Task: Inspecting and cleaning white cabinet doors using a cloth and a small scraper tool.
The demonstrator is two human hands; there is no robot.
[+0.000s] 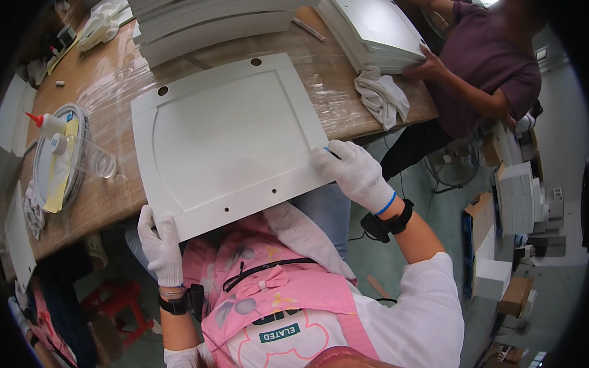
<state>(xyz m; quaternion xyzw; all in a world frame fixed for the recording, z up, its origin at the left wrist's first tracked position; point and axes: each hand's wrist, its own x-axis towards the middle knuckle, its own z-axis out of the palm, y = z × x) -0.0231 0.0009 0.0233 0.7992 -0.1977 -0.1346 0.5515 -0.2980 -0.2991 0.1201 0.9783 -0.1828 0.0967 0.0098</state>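
A white panel [234, 140] with a raised border and a curved recessed face lies tilted over the table's near edge toward my lap. Two larger holes pierce its far border, two small ones its near border. My left hand [161, 244], in a white knit glove, grips the near left corner. At the right edge is my right hand [354, 175], gloved too, its fingers bent and closed. A sliver of something dark blue [332, 152] shows between those fingers; its kind is hidden.
Film-covered table [106, 203] carries a tall stack of white panels [216, 25], a round lid [41, 168] with bottles, and a crumpled cloth [383, 96]. At the right, a co-worker [487, 67] touches another panel stack [371, 24]. A red stool [118, 307] stands lower left.
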